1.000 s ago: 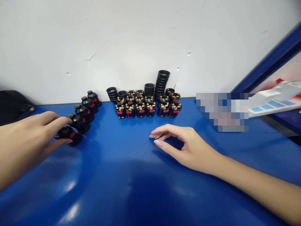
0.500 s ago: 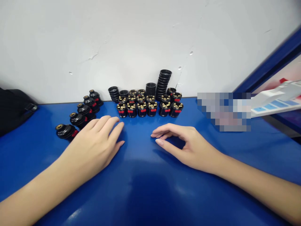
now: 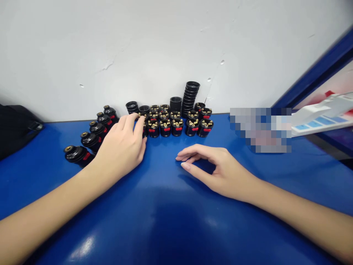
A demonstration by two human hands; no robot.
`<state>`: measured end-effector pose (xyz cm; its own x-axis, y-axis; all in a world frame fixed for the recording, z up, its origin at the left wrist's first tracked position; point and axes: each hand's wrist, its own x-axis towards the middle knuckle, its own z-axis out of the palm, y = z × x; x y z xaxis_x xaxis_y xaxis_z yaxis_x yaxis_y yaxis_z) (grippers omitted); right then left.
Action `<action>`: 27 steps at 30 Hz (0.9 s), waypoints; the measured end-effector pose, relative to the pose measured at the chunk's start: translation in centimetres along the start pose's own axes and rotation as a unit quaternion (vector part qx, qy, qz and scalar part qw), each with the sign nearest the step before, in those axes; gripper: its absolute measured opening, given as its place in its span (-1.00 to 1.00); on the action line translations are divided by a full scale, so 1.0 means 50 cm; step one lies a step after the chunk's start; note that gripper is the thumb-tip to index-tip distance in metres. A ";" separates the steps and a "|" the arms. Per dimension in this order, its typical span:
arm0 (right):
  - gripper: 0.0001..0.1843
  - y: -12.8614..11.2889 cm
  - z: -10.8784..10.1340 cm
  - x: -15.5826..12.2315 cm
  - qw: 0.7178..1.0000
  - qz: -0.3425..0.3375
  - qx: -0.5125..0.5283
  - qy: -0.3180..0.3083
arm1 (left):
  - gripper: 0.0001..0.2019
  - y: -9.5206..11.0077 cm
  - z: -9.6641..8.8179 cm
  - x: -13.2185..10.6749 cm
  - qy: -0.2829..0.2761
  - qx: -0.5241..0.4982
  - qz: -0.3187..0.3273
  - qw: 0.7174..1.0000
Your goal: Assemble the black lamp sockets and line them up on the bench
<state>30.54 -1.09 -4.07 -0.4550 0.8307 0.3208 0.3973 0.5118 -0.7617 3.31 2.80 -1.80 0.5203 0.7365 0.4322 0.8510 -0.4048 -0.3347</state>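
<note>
My left hand reaches over the leftmost of the black lamp-socket bodies, its fingers spread and curved around that piece. That socket body is mostly hidden behind the fingers, so a firm grip does not show. Beside it stand several more socket bodies in rows, with brass contacts on top and red tabs in front. My right hand rests on the blue table, holding nothing, with thumb and fingers loosely curved and apart. Left of my left hand, a slanting row of black lamp holders with brass-threaded tops runs toward the wall.
Behind the sockets, stacked black threaded rings form a tall leaning column, with shorter stacks nearby. A white wall closes off the back. A black cloth item lies far left; a white plastic object is far right.
My left hand has moved forward and slightly right, from the table in front of the rows to the leftmost socket body. My right hand stays in place.
</note>
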 end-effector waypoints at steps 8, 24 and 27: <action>-0.82 -0.001 -0.001 0.000 1.000 -0.002 -0.002 0.000 | -0.47 -0.003 0.009 0.022 -0.010 0.001 -0.013 1.000; -0.82 -0.002 -0.001 -0.001 1.000 -0.006 -0.005 0.002 | -0.74 0.009 -0.034 0.000 -0.022 0.048 0.015 0.999; -0.73 0.002 0.001 -0.001 0.999 -0.016 -0.026 0.023 | -0.73 0.029 -0.050 -0.013 -0.018 -0.025 0.033 0.999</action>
<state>30.58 -1.09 -4.21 -0.4321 0.8217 0.3716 0.4249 0.5489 -0.7199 4.38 0.37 -0.46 0.5740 0.7257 0.3794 0.8174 -0.4795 -0.3194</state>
